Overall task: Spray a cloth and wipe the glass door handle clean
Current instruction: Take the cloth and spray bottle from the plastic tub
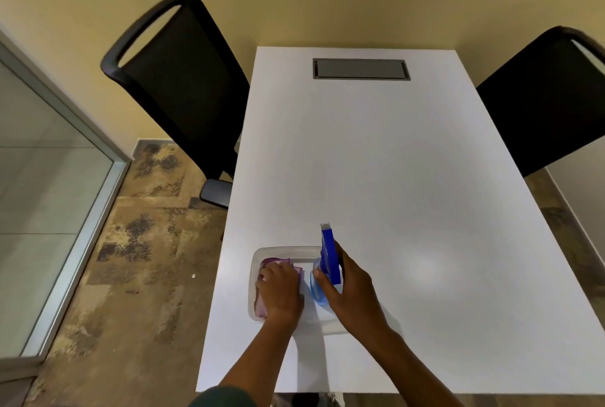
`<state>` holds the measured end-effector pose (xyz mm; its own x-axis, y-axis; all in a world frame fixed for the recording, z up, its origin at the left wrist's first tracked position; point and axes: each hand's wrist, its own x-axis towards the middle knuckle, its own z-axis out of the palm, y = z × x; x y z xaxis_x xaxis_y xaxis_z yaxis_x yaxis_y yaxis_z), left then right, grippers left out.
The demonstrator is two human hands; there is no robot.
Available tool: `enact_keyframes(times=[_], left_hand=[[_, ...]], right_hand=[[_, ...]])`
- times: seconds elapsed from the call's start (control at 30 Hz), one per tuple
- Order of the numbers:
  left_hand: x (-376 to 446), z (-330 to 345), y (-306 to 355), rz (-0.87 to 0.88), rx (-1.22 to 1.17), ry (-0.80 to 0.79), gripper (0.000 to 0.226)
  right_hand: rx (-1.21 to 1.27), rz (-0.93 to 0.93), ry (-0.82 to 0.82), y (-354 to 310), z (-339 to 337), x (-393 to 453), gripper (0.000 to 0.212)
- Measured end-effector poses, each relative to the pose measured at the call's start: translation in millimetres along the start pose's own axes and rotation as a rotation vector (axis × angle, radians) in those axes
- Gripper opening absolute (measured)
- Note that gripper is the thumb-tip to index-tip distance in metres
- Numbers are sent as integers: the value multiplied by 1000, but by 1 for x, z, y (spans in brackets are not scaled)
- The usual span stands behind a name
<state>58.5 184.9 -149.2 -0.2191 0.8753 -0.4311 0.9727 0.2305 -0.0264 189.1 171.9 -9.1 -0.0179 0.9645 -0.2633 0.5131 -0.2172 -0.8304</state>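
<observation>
On the near left of the white table (376, 161), black chairs (176, 79) flank both sides; glass panel (49, 177) far left. Clear tray (258, 256) holds a purple cloth (278, 263), flattened under your left hand (281, 293), palm down. Your right hand (352, 292) is wrapped around the blue spray bottle (329, 259), upright at the tray's right end.
</observation>
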Motion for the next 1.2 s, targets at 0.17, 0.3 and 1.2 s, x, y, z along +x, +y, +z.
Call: enact_keyframes(times=[0.17,0.3,1.2], left_hand=[[5,-2,1,26,49,48,62],[5,-10,0,22,-118,62,52],[-95,-135,-112,-79,-2674,35,89]], right_hand=[[-1,2,-28,6,0,5,127],[10,-14,-40,6,-1,7,130],[221,-432,-470,-98,-53,5,48]])
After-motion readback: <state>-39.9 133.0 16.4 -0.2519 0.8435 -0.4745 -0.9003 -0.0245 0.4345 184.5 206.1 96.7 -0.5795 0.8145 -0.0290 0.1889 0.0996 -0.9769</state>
